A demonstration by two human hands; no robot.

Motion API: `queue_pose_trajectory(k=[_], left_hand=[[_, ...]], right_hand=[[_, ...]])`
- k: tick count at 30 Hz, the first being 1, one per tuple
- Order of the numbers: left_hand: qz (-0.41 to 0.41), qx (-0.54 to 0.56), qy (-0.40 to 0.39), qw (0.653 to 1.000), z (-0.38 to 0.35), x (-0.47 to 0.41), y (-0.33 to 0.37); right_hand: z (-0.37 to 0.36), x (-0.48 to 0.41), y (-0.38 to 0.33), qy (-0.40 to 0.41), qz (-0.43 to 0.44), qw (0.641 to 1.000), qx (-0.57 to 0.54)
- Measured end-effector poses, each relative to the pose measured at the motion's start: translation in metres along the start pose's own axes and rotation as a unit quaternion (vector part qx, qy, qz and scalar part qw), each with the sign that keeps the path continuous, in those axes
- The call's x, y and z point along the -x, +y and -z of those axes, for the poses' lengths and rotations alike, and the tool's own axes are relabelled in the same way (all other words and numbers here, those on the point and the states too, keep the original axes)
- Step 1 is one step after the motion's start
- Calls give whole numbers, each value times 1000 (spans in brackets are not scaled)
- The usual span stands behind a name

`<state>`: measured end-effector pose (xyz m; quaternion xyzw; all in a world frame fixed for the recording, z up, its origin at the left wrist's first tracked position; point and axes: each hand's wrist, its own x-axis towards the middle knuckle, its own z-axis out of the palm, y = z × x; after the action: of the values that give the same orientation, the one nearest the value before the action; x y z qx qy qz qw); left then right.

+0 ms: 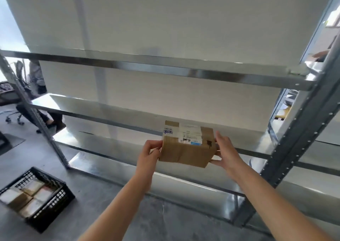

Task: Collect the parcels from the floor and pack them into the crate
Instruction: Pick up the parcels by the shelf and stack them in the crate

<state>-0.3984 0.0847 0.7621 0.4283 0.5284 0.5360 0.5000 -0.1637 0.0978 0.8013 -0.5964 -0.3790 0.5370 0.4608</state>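
A brown cardboard parcel (185, 149) with white and blue labels on top is held in the air in front of a metal shelf rack. My left hand (149, 153) grips its left end with curled fingers. My right hand (225, 151) holds its right end, thumb under the lower corner. A black plastic crate (55, 200) stands on the floor at the lower left, with several brown and white parcels packed inside it.
The metal shelf rack (165, 69) fills the middle and right, with bare shelves and a perforated upright (301, 135) close to my right arm. A person sits on an office chair (20, 115) at the far left. The floor is grey concrete.
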Motion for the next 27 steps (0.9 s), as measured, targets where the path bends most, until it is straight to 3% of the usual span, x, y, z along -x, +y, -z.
queue_pose_trajectory(k=[3,6,9,14,17,22,24,27], left_hand=[[-10,22,22,999,14,6,8],[-73,81,33,994,22,15,18],[-113,112,13,987,27,20,21],[-93,41,-19,995,31,22,21],[-68,73,-64,993,41,24,21],[-134,-52,-82,986,64,21,31],[-139,-40,-57,988,67,20,33],[-143,-41,14,989,61,18,38]], right_hand=[[-13,9,1,13,23,999,-27],[-19,19,8,-3,59,995,-85],[-20,24,22,-26,83,994,-68],[-14,29,27,-75,77,993,-43],[-21,37,21,-121,49,991,-32],[-44,47,18,-171,3,984,-41],[-54,51,17,-182,-5,983,-15],[-73,56,18,-179,6,975,132]])
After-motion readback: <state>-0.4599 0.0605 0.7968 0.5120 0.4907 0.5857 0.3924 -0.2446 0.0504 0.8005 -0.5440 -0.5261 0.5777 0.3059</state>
